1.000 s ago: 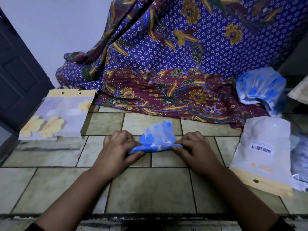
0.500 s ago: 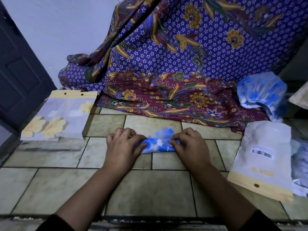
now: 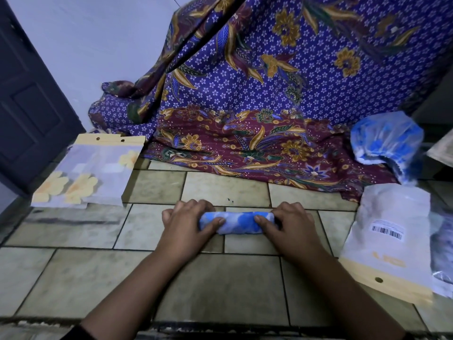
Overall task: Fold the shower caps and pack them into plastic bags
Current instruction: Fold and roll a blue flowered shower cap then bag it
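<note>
A blue and white shower cap (image 3: 239, 222) lies rolled into a tight cylinder on the tiled floor (image 3: 215, 288). My left hand (image 3: 188, 224) grips its left end, thumb in front and fingers curled over the back. My right hand (image 3: 286, 225) grips the right end the same way. A packed plastic bag (image 3: 90, 173) with a yellow-flowered cap lies flat at the left. More plastic bags (image 3: 392, 231) with a barcode label and yellow header lie at the right. A loose heap of blue shower caps (image 3: 384, 141) sits at the far right.
A purple and maroon batik cloth (image 3: 245, 106) hangs down and spreads over the floor behind my hands. A dark door (image 3: 27, 99) stands at the left beside a pale wall. Another clear bag (image 3: 441, 251) shows at the right edge.
The cap went from a raised, half-folded flap to a tight low roll on the floor. Both hands moved apart onto its two ends.
</note>
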